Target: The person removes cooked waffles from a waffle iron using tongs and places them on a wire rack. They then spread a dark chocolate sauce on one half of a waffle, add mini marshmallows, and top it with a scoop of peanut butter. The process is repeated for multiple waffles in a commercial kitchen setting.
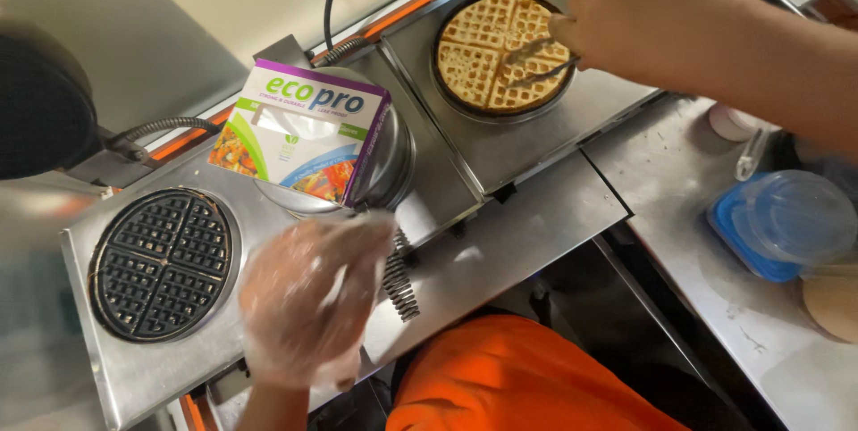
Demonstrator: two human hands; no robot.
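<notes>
Two waffle irons sit side by side on the steel worktop (536, 225), and each hand is busy at one of them. Reaching forward, the right hand (639, 16) is closed around a pair of thin metal tongs (536, 60), whose tips rest on the golden waffle (502, 53) just ahead of the knuckles; holding the tongs low and nearly flat looks like a way to get at the waffle without touching the hot plate. That waffle is round, crisp-looking and cut into a grid of square pockets, lying in the far iron's round well. Nearer the body, the left hand (308, 301) wears a thin, crinkled clear plastic glove and hovers loosely spread, holding nothing that I can see. Just beyond its fingers a cardboard glove box (302, 130), white with purple and green edges, leans on a domed steel lid (393, 159), handy for pulling out a glove. Left of this hand lies the empty iron (164, 263), its dark grid plate bare and matte. Well off past the right forearm, clear plastic lidded tubs (786, 221) are stacked on a blue one.
</notes>
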